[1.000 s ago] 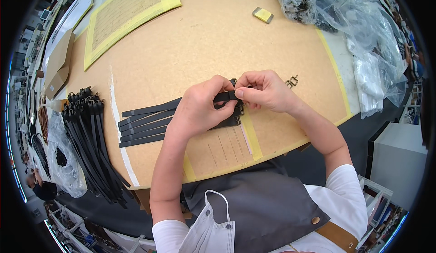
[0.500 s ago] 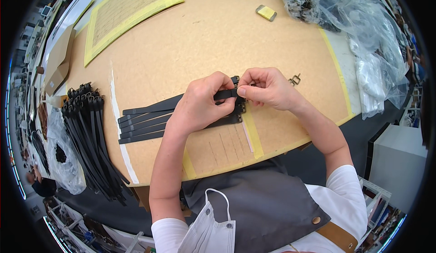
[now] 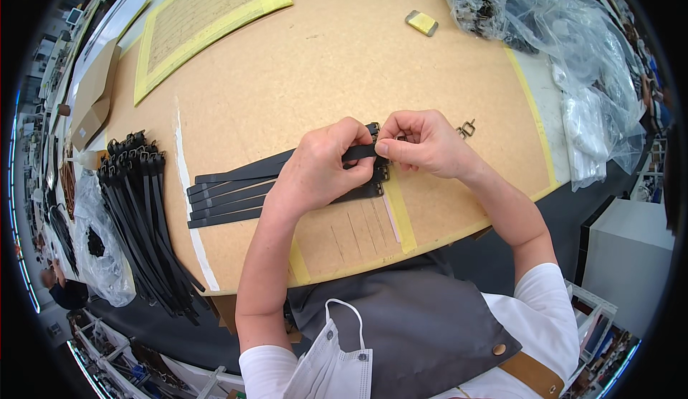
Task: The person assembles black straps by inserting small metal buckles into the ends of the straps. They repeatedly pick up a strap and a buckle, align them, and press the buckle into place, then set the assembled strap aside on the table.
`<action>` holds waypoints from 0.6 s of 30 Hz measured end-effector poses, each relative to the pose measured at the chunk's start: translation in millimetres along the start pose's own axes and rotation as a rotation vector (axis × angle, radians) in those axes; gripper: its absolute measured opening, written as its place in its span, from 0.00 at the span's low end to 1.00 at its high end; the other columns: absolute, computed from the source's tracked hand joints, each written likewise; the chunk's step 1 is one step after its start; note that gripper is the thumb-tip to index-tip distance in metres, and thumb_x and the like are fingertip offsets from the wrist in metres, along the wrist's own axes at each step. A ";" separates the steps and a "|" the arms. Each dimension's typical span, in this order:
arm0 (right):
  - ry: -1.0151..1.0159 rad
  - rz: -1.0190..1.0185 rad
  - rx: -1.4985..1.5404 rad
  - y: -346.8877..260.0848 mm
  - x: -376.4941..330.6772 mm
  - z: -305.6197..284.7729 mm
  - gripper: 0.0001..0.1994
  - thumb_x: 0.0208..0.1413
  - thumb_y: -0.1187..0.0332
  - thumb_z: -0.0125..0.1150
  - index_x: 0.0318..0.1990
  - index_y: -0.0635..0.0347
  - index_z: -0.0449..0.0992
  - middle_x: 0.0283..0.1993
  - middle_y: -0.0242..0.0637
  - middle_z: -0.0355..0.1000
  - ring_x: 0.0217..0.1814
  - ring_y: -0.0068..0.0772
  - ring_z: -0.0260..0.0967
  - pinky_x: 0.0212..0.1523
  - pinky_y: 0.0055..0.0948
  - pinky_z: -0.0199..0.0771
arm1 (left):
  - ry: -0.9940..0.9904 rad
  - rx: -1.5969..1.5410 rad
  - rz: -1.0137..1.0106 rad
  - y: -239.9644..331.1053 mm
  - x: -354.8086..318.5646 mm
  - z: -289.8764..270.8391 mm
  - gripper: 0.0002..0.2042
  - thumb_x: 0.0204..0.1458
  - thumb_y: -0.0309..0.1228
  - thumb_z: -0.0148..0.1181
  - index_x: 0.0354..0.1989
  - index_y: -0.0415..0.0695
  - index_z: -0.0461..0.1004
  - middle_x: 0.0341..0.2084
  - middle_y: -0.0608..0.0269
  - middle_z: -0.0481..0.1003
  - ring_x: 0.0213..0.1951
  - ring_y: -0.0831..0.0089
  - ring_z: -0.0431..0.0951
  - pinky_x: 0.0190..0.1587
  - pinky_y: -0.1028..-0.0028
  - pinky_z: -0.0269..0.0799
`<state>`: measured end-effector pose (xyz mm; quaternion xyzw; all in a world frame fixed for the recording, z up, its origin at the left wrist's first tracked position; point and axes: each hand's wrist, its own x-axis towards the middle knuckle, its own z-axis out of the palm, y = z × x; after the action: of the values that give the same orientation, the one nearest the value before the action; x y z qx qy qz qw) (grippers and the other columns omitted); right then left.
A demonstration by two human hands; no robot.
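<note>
My left hand (image 3: 319, 161) pinches a black strap (image 3: 360, 152) near its end, thumb and fingers closed on it. Close on its right, my right hand (image 3: 424, 145) grips the tip of that strap between thumb and forefinger. A bit of metal shows by the right fingers, too small to make out fully. Under and beside my hands lie several flat black straps (image 3: 233, 204) side by side, with metal buckles (image 3: 380, 177) at their right ends. My left hand and wrist hide the middle of these straps. A few loose metal buckles (image 3: 466, 127) lie right of my right hand.
A thick bundle of buckled black straps (image 3: 147, 220) hangs over the table's left edge. At the far left lies a yellow-taped sheet (image 3: 208, 23); a small yellow-wrapped block (image 3: 422, 23) sits far right. Clear plastic bags (image 3: 588, 62) fill the right corner. Yellow tape (image 3: 403, 227) crosses the near edge.
Both hands stay on the same strap. The right fingers have shifted slightly, and a bit of metal now shows beside them. The straps on the table look unmoved.
</note>
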<state>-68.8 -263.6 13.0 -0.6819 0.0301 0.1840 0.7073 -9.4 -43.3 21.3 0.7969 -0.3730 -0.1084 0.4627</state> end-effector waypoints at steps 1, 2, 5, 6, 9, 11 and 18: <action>0.001 0.004 0.000 0.3 0.6 0.1 0.10 0.61 0.64 0.71 0.36 0.62 0.79 0.28 0.25 0.75 0.27 0.11 0.69 0.27 0.17 0.68 | 0.002 0.004 0.003 -0.6 0.1 0.3 0.10 0.45 0.21 0.70 0.35 0.39 0.76 0.24 0.64 0.77 0.25 0.80 0.77 0.26 0.78 0.73; 0.002 0.009 -0.001 0.4 1.5 0.5 0.10 0.61 0.65 0.70 0.36 0.62 0.79 0.28 0.25 0.75 0.27 0.11 0.68 0.27 0.17 0.68 | 0.002 0.013 0.014 -0.8 0.2 0.2 0.10 0.45 0.21 0.70 0.35 0.39 0.76 0.24 0.63 0.78 0.25 0.80 0.77 0.27 0.77 0.74; -0.007 0.012 0.016 1.0 2.3 2.5 0.09 0.59 0.66 0.70 0.35 0.62 0.79 0.29 0.24 0.74 0.28 0.11 0.67 0.29 0.17 0.67 | -0.006 0.021 0.040 1.1 0.3 -0.2 0.10 0.46 0.22 0.70 0.36 0.38 0.76 0.24 0.62 0.78 0.25 0.78 0.78 0.27 0.77 0.74; -0.013 0.013 0.025 1.4 2.4 3.3 0.08 0.59 0.67 0.70 0.35 0.61 0.79 0.29 0.24 0.74 0.29 0.10 0.66 0.29 0.17 0.66 | -0.015 0.009 0.040 2.6 0.1 0.3 0.10 0.46 0.22 0.70 0.36 0.38 0.76 0.25 0.62 0.78 0.25 0.78 0.78 0.27 0.76 0.75; -0.031 -0.030 -0.043 7.0 2.9 6.2 0.07 0.58 0.68 0.68 0.35 0.62 0.78 0.30 0.23 0.73 0.31 0.11 0.64 0.32 0.19 0.65 | -0.038 -0.006 0.051 1.7 0.1 2.5 0.11 0.46 0.22 0.70 0.37 0.39 0.76 0.25 0.61 0.79 0.25 0.77 0.78 0.28 0.77 0.74; -0.031 -0.054 -0.050 7.4 3.1 8.4 0.07 0.57 0.68 0.66 0.35 0.62 0.78 0.29 0.23 0.71 0.31 0.12 0.63 0.32 0.20 0.64 | -0.038 -0.016 0.062 0.0 -0.1 4.4 0.12 0.45 0.22 0.69 0.39 0.39 0.76 0.26 0.62 0.79 0.26 0.77 0.78 0.28 0.77 0.74; 0.025 -0.166 -0.236 13.5 0.1 20.5 0.09 0.55 0.71 0.58 0.40 0.64 0.79 0.28 0.25 0.68 0.31 0.16 0.62 0.34 0.23 0.66 | -0.097 -0.138 0.015 17.2 1.1 -2.5 0.18 0.45 0.19 0.62 0.47 0.39 0.75 0.30 0.60 0.80 0.32 0.73 0.82 0.33 0.73 0.77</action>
<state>-77.0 -243.5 1.5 -0.7628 -0.0395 0.1187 0.6345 -15.8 -47.4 36.9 0.7542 -0.3923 -0.1689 0.4988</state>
